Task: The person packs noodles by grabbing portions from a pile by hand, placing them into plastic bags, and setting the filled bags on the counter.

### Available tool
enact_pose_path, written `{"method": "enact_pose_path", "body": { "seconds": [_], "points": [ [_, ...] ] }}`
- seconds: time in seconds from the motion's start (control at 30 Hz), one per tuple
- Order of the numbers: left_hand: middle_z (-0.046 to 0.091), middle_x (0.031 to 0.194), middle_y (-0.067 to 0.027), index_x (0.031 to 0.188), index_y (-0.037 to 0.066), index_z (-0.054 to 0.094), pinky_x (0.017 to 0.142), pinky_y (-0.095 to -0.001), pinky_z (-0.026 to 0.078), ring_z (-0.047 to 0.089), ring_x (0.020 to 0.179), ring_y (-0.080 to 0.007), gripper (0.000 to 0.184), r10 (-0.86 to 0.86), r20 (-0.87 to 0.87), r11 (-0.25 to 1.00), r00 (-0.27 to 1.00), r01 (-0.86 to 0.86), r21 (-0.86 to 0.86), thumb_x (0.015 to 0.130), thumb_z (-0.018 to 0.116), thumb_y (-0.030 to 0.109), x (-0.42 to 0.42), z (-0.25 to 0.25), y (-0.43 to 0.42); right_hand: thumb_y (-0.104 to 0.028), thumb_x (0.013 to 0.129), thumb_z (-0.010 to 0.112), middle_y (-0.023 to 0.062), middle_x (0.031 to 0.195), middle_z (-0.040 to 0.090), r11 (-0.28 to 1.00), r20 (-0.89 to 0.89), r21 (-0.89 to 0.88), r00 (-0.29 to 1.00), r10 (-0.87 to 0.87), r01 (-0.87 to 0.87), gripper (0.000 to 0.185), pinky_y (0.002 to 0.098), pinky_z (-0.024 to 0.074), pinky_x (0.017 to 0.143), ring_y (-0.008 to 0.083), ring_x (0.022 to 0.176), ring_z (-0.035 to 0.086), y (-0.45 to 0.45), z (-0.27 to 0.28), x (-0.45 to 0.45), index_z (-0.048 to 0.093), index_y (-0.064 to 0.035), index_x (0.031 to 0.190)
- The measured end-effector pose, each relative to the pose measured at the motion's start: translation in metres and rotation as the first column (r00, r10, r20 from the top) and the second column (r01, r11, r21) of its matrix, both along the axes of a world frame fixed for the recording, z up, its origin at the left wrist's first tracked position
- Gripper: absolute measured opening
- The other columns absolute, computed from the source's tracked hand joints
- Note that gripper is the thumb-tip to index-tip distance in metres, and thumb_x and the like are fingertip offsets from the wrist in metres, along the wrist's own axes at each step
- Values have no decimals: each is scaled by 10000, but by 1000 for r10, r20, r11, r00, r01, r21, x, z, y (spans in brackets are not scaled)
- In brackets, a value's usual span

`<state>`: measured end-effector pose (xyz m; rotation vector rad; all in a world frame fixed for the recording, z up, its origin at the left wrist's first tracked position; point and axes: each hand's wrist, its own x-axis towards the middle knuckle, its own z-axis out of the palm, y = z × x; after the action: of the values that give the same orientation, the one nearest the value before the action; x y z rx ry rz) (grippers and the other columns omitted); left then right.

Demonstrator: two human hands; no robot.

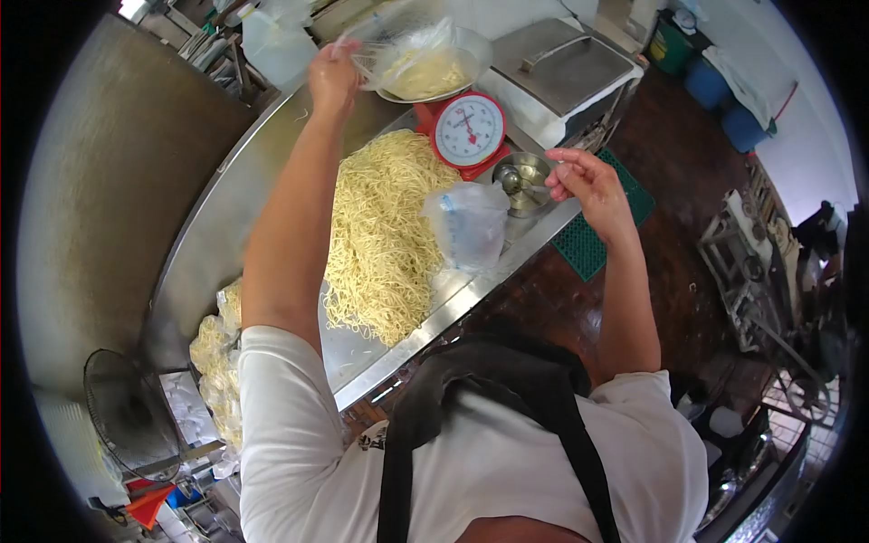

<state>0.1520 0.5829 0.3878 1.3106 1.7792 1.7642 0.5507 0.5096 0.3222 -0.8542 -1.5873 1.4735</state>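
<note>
My left hand (333,80) pinches the edge of a clear plastic bag (373,61) above the metal pan (478,52) of a red dial scale (469,134). Pale yellow noodles (425,76) lie in that pan, partly behind the plastic. With closed fingers, my right hand (593,188) grips the handle of a small ladle (511,181). The ladle's bowl is in a metal bowl (536,206) of clear yellowish liquid. A big heap of loose noodles (385,235) spreads over the steel table between my arms. Beside it sits a bundle of plastic bags (469,224).
Behind the scale stands a lidded steel container (552,68). A white jug (272,45) is at the far left. Bagged noodles (215,362) lie near my left elbow, with a fan (131,416) beyond. A green mat (602,217) covers floor at the right.
</note>
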Motion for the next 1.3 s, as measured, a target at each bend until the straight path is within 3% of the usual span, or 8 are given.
{"method": "enact_pose_path", "body": {
  "seconds": [0.33,0.47,0.57,0.67,0.87,0.97,1.07,1.3],
  "points": [
    [368,504,7,1043,-57,616,383,-266,310,373,393,-114,368,-191,463,976,866,117,184,1016,488,287,36,58,-218,58,887,530,123,868,675,784,-419,597,900,123,171,181,320,517,730,198,792,643,-82,79,-138,665,26,1003],
    [373,493,22,1047,-55,625,380,-259,291,343,383,-100,357,-32,571,998,821,61,-32,1020,483,271,18,-19,-287,1,775,610,161,960,699,646,273,602,881,386,-470,215,383,531,743,321,845,672,-106,18,-266,687,4,976],
    [390,496,23,1050,-54,640,392,-260,292,334,389,-90,344,128,654,979,746,10,-204,1014,506,260,2,-83,-348,-154,872,555,194,1061,691,341,915,-32,110,389,-940,259,416,518,800,350,976,662,-139,-96,-348,687,-6,1041],
    [405,497,29,1044,-47,654,390,-255,304,347,389,-84,338,279,650,940,707,-61,-336,1011,518,261,-16,-128,-416,-255,935,468,198,1123,671,626,662,-170,383,645,-761,347,417,495,867,330,1031,648,-216,-225,-354,676,-20,1084],
    [371,496,39,1097,-45,639,391,-248,290,331,395,-75,367,441,581,857,684,-129,-498,1017,509,288,-29,-151,-494,-142,955,503,116,982,660,510,570,-173,337,749,-842,194,355,492,809,243,904,628,-258,-202,-354,639,-68,1071],
    [380,503,45,1134,-18,637,392,-240,297,343,400,-65,354,455,573,857,681,-162,-489,1025,492,286,-40,-152,-505,-133,962,542,104,923,631,264,518,486,518,681,-833,132,350,492,799,239,866,618,-253,-122,-353,620,-57,1036],
    [394,512,51,1192,17,622,390,-234,300,347,403,-57,345,375,613,896,696,-104,-431,1023,498,291,-44,-167,-511,-136,975,557,88,906,627,353,329,494,547,770,-794,111,338,498,754,223,835,615,-251,-95,-364,603,-46,1020],
    [670,803,-77,1260,24,600,716,-315,488,597,725,-182,454,67,442,908,894,128,-398,923,665,322,-31,-185,-487,-207,1013,500,13,867,592,573,-505,-269,620,601,-774,141,327,492,653,173,792,596,-259,-9,-391,557,-79,1031]
  ]
}}
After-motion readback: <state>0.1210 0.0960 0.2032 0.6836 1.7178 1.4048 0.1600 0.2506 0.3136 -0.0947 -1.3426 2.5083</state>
